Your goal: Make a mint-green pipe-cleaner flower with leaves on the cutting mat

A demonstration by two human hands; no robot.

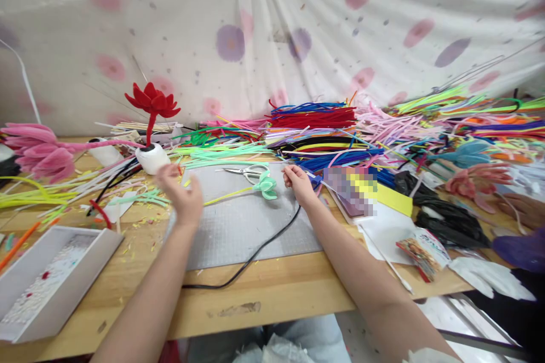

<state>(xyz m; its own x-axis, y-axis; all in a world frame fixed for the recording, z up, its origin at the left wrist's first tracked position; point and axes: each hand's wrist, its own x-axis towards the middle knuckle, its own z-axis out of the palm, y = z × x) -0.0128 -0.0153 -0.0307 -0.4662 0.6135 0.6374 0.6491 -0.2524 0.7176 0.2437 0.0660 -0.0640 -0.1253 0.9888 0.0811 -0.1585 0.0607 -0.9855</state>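
Note:
My left hand (183, 198), somewhat blurred, is over the left edge of the grey cutting mat (238, 232). Its fingers are curved, with the thumb apart from them, and nothing shows between them. At the mat's far right side my right hand (299, 184) is closed, fingertips pressed together; whatever they hold is too small to make out. Between the hands lies a mint-green pipe-cleaner flower (266, 186) on a yellow-green stem (227, 195). Scissors (249, 171) rest just behind it. A blue object (317, 180) is partly hidden behind my right hand, beside a black cable (255, 255).
A red flower (152, 103) stands in a white holder (152, 159), near a pink flower (40, 150). Bundles of pipe cleaners (313, 119) line the back. A white box (59, 283) sits front left. Another person's hand (522, 210) is at far right.

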